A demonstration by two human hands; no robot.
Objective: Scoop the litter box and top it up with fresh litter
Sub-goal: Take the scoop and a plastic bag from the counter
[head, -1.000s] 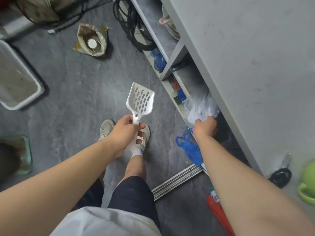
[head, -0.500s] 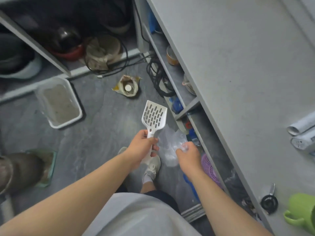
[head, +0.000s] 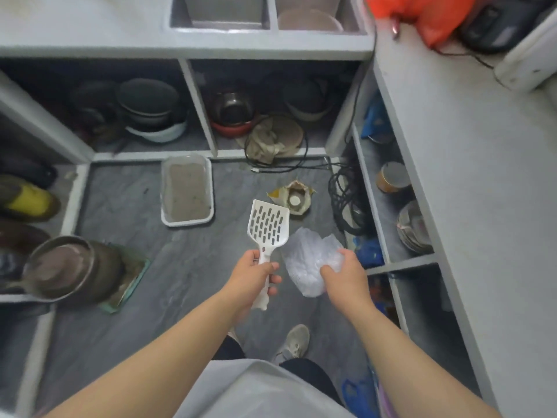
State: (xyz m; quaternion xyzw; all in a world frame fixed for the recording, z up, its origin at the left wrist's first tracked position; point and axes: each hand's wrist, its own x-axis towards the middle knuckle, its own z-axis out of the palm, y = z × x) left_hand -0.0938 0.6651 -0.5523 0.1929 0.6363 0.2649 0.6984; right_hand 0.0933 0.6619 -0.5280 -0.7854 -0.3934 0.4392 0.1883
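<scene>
A white slotted litter scoop (head: 268, 226) points up and away, its handle gripped in my left hand (head: 252, 276). My right hand (head: 343, 274) clutches a crumpled clear plastic bag (head: 307, 260) just right of the scoop. The white litter box (head: 187, 194), filled with grey-brown litter, sits on the grey floor ahead, close to the back shelf. An open litter bag (head: 294, 198) with a small round cup inside stands on the floor to the right of the box.
Grey shelving surrounds the floor on three sides, holding bowls, pots (head: 150, 107) and plates. A black cable (head: 346, 203) coils near the right shelf. A metal pot (head: 64, 267) on a green tray stands at the left. My shoe (head: 295, 342) is below.
The view has lifted from the right shelf toward the floor ahead. My right hand pulled the plastic bag out of the shelf and now holds it beside the scoop.
</scene>
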